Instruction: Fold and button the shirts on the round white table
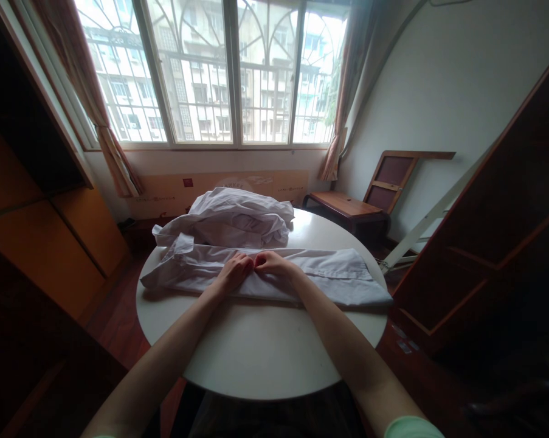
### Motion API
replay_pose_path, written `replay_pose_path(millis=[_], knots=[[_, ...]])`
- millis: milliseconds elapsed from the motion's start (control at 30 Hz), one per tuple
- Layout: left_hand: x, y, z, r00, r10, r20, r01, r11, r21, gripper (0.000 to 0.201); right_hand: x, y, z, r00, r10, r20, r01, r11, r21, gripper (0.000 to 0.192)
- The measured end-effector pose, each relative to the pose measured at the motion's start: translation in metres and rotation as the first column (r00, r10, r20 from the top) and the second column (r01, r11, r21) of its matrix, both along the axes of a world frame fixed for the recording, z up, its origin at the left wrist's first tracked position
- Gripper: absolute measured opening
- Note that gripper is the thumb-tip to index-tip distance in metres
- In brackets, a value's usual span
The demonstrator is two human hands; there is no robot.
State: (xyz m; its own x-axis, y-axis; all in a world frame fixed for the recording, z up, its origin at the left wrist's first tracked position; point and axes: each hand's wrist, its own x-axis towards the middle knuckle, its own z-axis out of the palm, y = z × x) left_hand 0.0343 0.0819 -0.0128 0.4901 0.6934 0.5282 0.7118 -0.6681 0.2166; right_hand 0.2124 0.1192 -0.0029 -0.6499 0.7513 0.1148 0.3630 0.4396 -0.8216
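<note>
A long white collared garment [329,267] lies stretched across the round white table [256,353], its collar at the left and its hem near the right edge. My left hand [236,269] rests on the middle of it, fingers curled and pinching the cloth along the front. Close beside it, my right hand [274,264] also pinches the cloth, thumb and fingertips together. The fingertips of both hands nearly meet; whatever small part sits between them is too small to make out. Behind the garment a heap of crumpled white cloth [238,213] is piled on the table.
A low wooden bench [347,204] stands behind the table at the right, with a wooden framed panel [390,179] on it. Orange-brown cabinets [46,255] are at the left and a dark wooden panel [479,255] leans at the right. A barred window [201,79] fills the back.
</note>
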Motion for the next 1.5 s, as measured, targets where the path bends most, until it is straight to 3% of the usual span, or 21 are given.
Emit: replay_pose_path(millis=[467,767,1067,1500], knots=[[0.005,-0.006,0.005,0.991,0.095,-0.090,-0.096,0.995,-0.007,0.017,0.001,0.000,0.000,0.998,-0.032,-0.047,0.031,0.999,-0.023,0.018],[0.003,-0.001,0.003,0.999,0.054,-0.005,-0.054,0.995,-0.088,0.015,0.000,0.000,0.000,0.998,-0.036,-0.048,0.034,0.999,-0.042,0.016],[0.001,0.001,-0.001,0.996,0.035,0.079,-0.025,0.993,-0.118,0.012,-0.004,-0.004,0.001,0.997,-0.075,0.031,0.073,0.997,0.040,0.008],[-0.003,0.006,-0.004,0.995,-0.008,0.104,0.026,0.984,-0.177,0.013,0.000,0.003,-0.002,0.999,0.030,-0.019,-0.031,0.998,-0.048,0.014]])
